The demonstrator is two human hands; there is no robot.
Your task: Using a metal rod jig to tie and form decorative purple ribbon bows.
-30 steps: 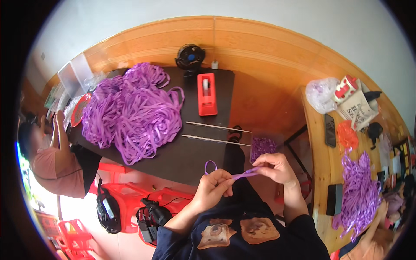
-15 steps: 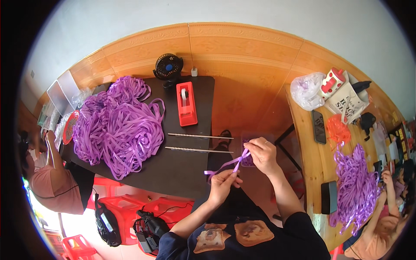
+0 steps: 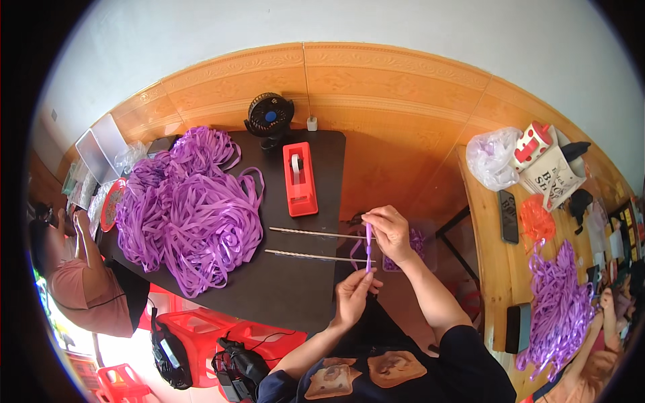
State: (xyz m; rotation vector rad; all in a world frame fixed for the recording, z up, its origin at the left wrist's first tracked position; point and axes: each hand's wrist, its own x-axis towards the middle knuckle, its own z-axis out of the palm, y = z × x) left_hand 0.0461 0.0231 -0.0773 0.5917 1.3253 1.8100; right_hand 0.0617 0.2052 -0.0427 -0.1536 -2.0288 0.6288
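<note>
My fingertips point(image 3: 368, 232) are pinching a short length of purple ribbon point(image 3: 368, 250) from both ends, stretching it into a near-vertical line just off the front right corner of the black table point(image 3: 295, 295). My right hand point(image 3: 390, 232) is gripping the upper end, thumb and forefinger pressed together on the strip, the other fingers curled in. My left hand point(image 3: 355, 290) is closing on the lower end from below, fingers gathered around the ribbon rather than spread.

To do this well, I judge I am needing even tension between both pinches, keeping the strip flat and untwisted, and working close to the two thin metal rods point(image 3: 312, 243) lying across the table's right edge, so the band stays clear of them until I am ready.

A red tape dispenser point(image 3: 300, 178) is standing near the table's back edge, beside a small black fan point(image 3: 269, 117) at the back. A large heap of purple ribbon point(image 3: 188, 208) is covering the left half. A clear container of finished purple pieces point(image 3: 411, 243) is sitting just beyond my right hand, partly hidden. Another person point(image 3: 87, 282) is working at the left edge, and a further ribbon pile point(image 3: 557, 309) is lying on the wooden bench point(image 3: 497, 269) to my right.
</note>
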